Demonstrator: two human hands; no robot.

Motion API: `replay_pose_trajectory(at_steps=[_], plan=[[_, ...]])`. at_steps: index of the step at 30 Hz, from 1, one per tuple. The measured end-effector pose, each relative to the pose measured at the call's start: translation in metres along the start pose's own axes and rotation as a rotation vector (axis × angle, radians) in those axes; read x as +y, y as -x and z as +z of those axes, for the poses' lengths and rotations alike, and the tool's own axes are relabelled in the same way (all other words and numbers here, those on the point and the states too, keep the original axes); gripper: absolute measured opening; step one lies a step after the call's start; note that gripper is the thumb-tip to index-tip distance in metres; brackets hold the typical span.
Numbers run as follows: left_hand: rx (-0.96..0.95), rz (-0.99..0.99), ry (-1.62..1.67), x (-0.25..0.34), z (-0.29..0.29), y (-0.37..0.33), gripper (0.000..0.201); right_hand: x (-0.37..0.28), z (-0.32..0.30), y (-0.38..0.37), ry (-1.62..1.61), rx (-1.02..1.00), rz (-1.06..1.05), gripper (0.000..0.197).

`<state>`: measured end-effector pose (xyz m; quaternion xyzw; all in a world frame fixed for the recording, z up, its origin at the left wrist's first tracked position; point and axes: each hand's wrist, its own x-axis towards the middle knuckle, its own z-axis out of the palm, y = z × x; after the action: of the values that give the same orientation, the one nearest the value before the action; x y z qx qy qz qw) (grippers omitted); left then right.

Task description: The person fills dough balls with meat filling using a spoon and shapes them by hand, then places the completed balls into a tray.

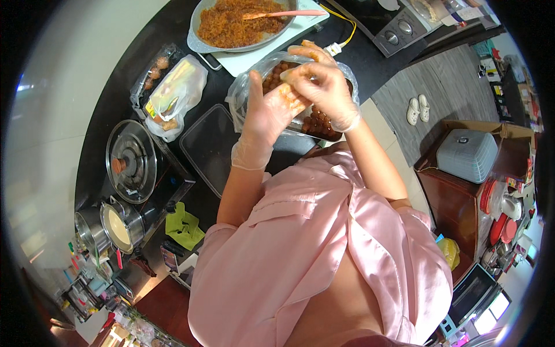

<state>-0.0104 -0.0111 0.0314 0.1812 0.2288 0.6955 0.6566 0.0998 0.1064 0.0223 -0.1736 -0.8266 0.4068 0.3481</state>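
Both my hands wear thin clear gloves and meet above a clear tray [324,128] of several small brown balls lined with plastic. My left hand [267,110] is cupped around a pale lump of dough with orange-brown filling [292,99]. My right hand [324,87] presses on the same lump from above with its fingers curled. Farther back on the black counter stands a big metal pan [202,26] full of shredded orange-brown filling, with a pink spatula [283,14] lying in it.
An empty clear lid [211,144] lies left of the tray. A plastic bag [173,95] and a packet of balls [151,75] lie farther left. A stove with a glass lid [130,161], pots [115,225] and a green cloth [184,225] sit at the left. Slippers [418,108] lie on the floor.
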Motion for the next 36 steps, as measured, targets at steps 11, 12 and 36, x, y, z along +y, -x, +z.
replay_pose_trajectory(at_steps=[11, 12, 36], plan=[[0.188, -0.012, 0.118, -0.012, -0.026, -0.006, 0.058, -0.008, -0.007, 0.014, 0.500, 0.015, -0.069, 0.038], [0.238, -0.044, 0.118, -0.013, -0.029, -0.007, 0.048, -0.011, -0.007, 0.014, 0.498, 0.015, -0.072, 0.038], [0.088, -0.072, 0.317, -0.017, -0.036, -0.004, 0.040, -0.007, 0.007, 0.007, -0.802, 0.034, 0.673, 0.038]])
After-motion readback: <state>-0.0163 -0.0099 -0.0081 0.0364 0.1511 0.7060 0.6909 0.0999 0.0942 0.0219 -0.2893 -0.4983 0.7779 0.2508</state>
